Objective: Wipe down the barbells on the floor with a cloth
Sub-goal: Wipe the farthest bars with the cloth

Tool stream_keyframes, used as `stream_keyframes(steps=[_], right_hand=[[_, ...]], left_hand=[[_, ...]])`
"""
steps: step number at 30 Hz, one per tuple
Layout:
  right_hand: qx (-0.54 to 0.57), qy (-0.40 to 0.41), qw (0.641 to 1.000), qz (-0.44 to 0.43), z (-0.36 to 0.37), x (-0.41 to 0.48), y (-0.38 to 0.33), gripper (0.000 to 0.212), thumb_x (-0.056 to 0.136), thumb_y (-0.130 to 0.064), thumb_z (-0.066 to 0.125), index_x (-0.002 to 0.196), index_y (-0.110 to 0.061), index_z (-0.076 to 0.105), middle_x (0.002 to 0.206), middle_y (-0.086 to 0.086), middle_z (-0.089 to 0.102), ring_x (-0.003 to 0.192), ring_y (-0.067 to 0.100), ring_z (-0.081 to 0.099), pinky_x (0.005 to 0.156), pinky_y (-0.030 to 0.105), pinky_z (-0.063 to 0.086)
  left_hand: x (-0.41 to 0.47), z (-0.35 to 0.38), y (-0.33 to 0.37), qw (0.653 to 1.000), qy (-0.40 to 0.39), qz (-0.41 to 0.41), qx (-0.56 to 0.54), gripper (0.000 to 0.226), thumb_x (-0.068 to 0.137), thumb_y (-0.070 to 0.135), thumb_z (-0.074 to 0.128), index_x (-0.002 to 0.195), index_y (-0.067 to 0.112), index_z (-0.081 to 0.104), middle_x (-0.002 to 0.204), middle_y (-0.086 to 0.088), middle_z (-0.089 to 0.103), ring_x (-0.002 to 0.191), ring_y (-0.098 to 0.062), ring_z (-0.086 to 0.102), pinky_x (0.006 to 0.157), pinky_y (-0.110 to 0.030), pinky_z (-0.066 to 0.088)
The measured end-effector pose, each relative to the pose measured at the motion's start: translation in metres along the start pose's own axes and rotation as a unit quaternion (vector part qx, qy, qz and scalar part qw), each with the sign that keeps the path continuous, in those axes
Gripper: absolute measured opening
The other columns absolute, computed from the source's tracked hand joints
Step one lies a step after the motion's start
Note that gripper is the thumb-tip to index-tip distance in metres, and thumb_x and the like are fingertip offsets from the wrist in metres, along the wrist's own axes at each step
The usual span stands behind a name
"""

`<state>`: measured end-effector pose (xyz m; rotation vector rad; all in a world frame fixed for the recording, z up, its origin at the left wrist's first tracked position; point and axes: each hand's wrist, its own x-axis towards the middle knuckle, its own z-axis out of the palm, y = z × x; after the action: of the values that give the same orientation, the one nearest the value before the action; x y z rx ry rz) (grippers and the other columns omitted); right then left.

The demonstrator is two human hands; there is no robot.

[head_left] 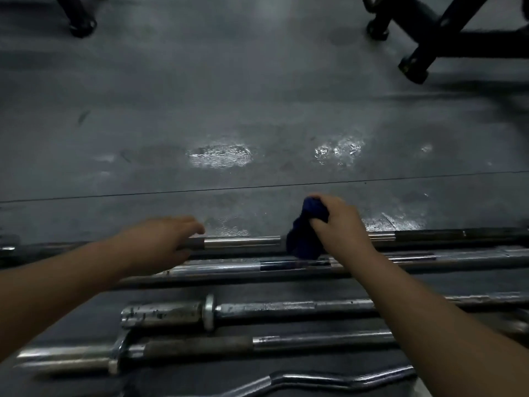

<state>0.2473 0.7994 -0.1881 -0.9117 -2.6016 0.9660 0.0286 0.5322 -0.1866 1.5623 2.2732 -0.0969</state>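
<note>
Several steel barbells lie side by side across the dark floor in front of me. My right hand (pixel 339 224) grips a bunched dark blue cloth (pixel 306 230) and holds it against the farthest barbell (pixel 243 242). My left hand (pixel 169 239) rests on the same bar further left, its fingers lying over the shaft; how tightly they curl is unclear. Just behind my hands lies a second chrome bar (pixel 217 267). Closer to me are a barbell with a collar (pixel 209 310), another straight bar (pixel 315 339) and a curl bar (pixel 329 381).
Grey floor (pixel 229 110) stretches beyond the bars, with shiny wet-looking patches (pixel 220 154). Black legs of gym equipment (pixel 415 64) stand at the far right and another black foot (pixel 81 24) at the far left.
</note>
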Motion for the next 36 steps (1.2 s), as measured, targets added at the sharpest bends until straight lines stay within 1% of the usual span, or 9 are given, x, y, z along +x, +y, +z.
stream_keyframes(steps=[5,8,13,19,23,25,29,31,36], right_hand=[[-0.048,0.018,0.996,0.072,0.039,0.022,0.067,0.024,0.087,-0.012,0.059,0.107,-0.025,0.061,0.101,-0.002,0.057,0.089,0.019,0.056,0.074,0.028,0.040],[-0.149,0.018,0.982,0.116,0.100,0.017,0.081,0.017,0.084,-0.027,0.055,0.095,-0.020,0.066,0.093,0.006,0.064,0.090,0.029,0.057,0.081,0.036,0.043],[-0.127,-0.078,0.986,-0.077,0.136,0.021,0.049,0.020,0.088,-0.026,0.056,0.104,-0.020,0.066,0.100,-0.001,0.068,0.091,0.021,0.057,0.091,0.038,0.042],[-0.163,-0.011,0.987,-0.007,0.107,0.023,0.094,0.020,0.088,-0.017,0.052,0.103,-0.023,0.063,0.096,-0.004,0.065,0.085,0.025,0.056,0.080,0.037,0.040],[-0.172,-0.027,0.975,-0.139,0.140,0.011,0.053,0.041,0.081,-0.019,0.059,0.122,-0.018,0.060,0.121,0.002,0.062,0.107,0.025,0.052,0.106,0.043,0.036],[-0.203,-0.035,0.965,-0.160,0.125,0.017,0.067,0.053,0.072,-0.010,0.066,0.124,-0.017,0.060,0.124,0.003,0.061,0.107,0.027,0.054,0.105,0.045,0.039],[-0.211,0.067,0.974,0.051,0.085,0.022,0.116,0.051,0.066,0.003,0.057,0.115,-0.014,0.063,0.109,0.008,0.065,0.095,0.032,0.055,0.087,0.042,0.046],[-0.194,0.095,0.972,0.090,0.097,0.019,0.106,0.042,0.067,-0.001,0.056,0.108,-0.008,0.064,0.107,0.012,0.065,0.096,0.034,0.052,0.088,0.045,0.046],[-0.168,-0.069,0.983,-0.039,0.136,0.019,0.044,0.047,0.082,-0.027,0.045,0.127,-0.017,0.058,0.130,0.003,0.057,0.114,0.028,0.050,0.108,0.042,0.037]], left_hand=[[0.039,0.035,-0.026,0.997,-0.057,-0.030,0.041,0.051,0.096,0.040,0.055,0.143,0.031,0.038,0.145,0.012,0.044,0.121,-0.013,0.054,0.095,-0.025,0.041],[0.056,0.069,-0.026,0.997,-0.064,-0.051,-0.001,0.057,0.095,0.042,0.056,0.145,0.025,0.038,0.144,0.004,0.048,0.126,-0.018,0.051,0.100,-0.027,0.038],[0.058,0.124,-0.022,0.995,0.031,-0.071,-0.055,0.061,0.083,0.058,0.036,0.125,0.018,0.055,0.108,-0.005,0.067,0.095,-0.030,0.063,0.085,-0.046,0.048],[0.059,0.130,-0.022,0.992,0.069,-0.083,-0.065,0.054,0.088,0.062,0.035,0.124,0.026,0.054,0.108,0.003,0.061,0.099,-0.023,0.057,0.090,-0.045,0.038],[0.071,0.115,-0.031,0.993,0.019,-0.098,-0.060,0.070,0.081,0.073,0.026,0.129,0.030,0.050,0.122,0.005,0.057,0.114,-0.021,0.052,0.099,-0.043,0.034],[0.075,0.112,-0.031,0.994,0.020,-0.104,-0.025,0.072,0.079,0.071,0.026,0.129,0.025,0.052,0.120,0.002,0.058,0.112,-0.023,0.054,0.097,-0.043,0.038],[0.069,0.122,-0.025,0.991,0.060,-0.117,0.000,0.065,0.078,0.057,0.039,0.123,0.015,0.057,0.109,-0.005,0.062,0.098,-0.029,0.058,0.086,-0.044,0.046],[0.067,0.127,-0.023,0.991,0.066,-0.118,0.002,0.063,0.078,0.055,0.042,0.124,0.016,0.057,0.107,-0.005,0.063,0.096,-0.030,0.058,0.086,-0.044,0.043],[0.071,0.127,-0.026,0.989,0.061,-0.134,-0.026,0.055,0.080,0.056,0.043,0.122,0.023,0.055,0.105,-0.001,0.060,0.096,-0.027,0.057,0.088,-0.045,0.040]])
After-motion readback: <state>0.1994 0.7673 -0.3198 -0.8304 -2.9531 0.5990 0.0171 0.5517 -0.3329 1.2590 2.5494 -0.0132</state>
